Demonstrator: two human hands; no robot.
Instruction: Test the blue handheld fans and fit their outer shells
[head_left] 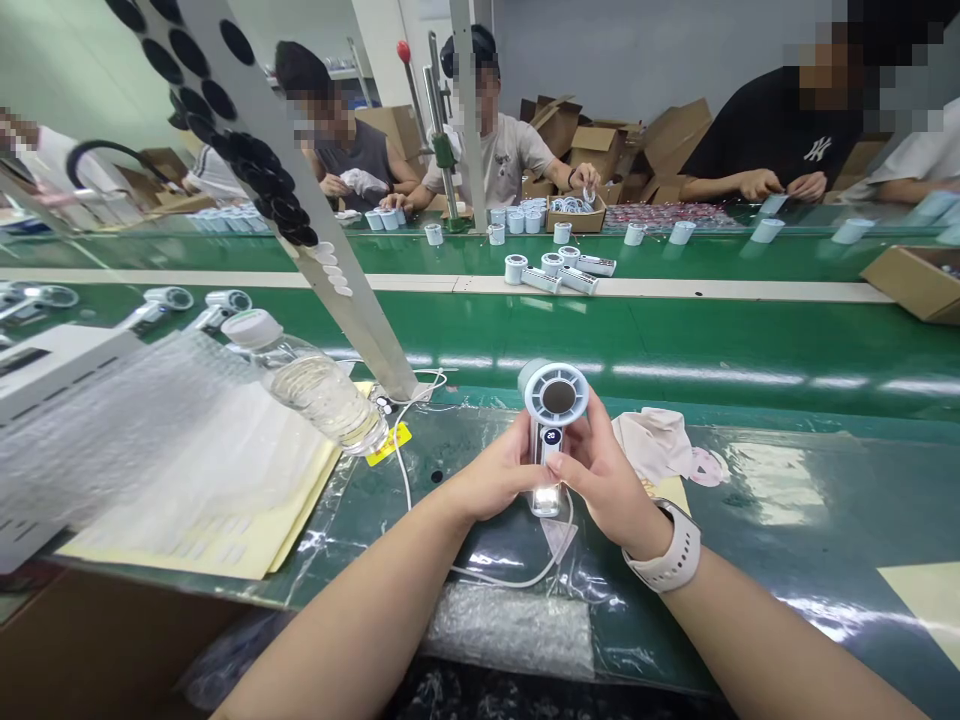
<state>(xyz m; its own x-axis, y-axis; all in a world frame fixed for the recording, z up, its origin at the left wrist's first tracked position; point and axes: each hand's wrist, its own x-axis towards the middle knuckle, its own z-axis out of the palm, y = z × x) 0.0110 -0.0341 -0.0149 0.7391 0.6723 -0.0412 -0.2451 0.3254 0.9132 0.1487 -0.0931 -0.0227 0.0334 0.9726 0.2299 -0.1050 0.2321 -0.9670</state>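
Observation:
A light-blue handheld fan (557, 398) stands upright between my two hands, its round head facing me and a small display on the handle reading 20. My left hand (504, 468) grips the handle from the left, thumb across its front. From the right, my right hand (596, 470) closes round the same handle, with the thumb pressed just below the display. A white cable (517, 582) loops on the mat beneath the fan. Just right of my right hand lies a crumpled pale cloth (654, 443).
A clear bottle (319, 390) leans on bubble wrap (165, 430) at left, beside a slanted metal post (330, 260). Several fans and fan heads rest on the green conveyor (675, 340) ahead. A cardboard box (919, 283) stands far right. Several people sit across the line.

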